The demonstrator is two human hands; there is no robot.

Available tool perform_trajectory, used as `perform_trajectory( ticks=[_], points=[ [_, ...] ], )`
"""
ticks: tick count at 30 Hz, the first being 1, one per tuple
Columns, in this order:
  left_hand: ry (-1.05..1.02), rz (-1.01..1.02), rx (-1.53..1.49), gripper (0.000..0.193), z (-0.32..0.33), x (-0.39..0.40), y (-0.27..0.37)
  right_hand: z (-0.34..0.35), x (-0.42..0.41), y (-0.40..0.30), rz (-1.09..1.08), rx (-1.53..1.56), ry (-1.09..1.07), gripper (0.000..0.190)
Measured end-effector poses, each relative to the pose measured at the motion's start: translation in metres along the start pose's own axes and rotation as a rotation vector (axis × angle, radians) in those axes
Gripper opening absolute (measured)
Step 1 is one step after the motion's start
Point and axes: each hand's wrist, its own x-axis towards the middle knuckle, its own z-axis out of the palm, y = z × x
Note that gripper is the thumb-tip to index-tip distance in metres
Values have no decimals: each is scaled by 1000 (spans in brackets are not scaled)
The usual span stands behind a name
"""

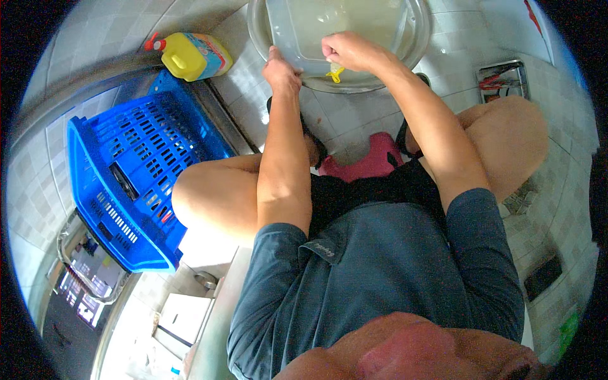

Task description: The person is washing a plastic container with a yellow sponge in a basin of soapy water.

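A round metal basin (422,33) stands on the floor at the top of the view, with cloudy liquid in it. A large translucent plastic piece (287,33) with rounded corners sits inside the basin; whether it is a panel or a box is unclear. My left hand (282,75) grips its near left edge at the basin's rim, index finger extended. Over the near part of the plastic, my right hand (351,51) is closed around a small tool with a yellow end (336,75). My fingers hide the rest of that tool.
A yellow jug with a red cap (194,56) stands left of the basin. Beside my left knee is a blue slotted plastic basket (142,137). A metal tray (525,78) with red-handled tools lies to the right. A pink plastic object (361,161) sits between my feet.
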Motion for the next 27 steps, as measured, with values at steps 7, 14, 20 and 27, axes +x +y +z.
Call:
perform_trajectory(
  ticks=[7, 14, 20, 27],
  points=[
    [69, 144, -9, 32, 10, -9, -4, 23, -4, -8, 180, 361, 299, 10],
    [42, 216, 49, 30, -3, 7, -9, 49, -4, -67, -26, 116, 713, 11],
    [70, 177, -33, 28, 9, -7, -5, 61, -22, -65, -6, 88, 660, 9],
    [34, 129, -87, 26, 0, 2, -10, 58, -10, -75, 8, -11, 683, 17]
  ],
)
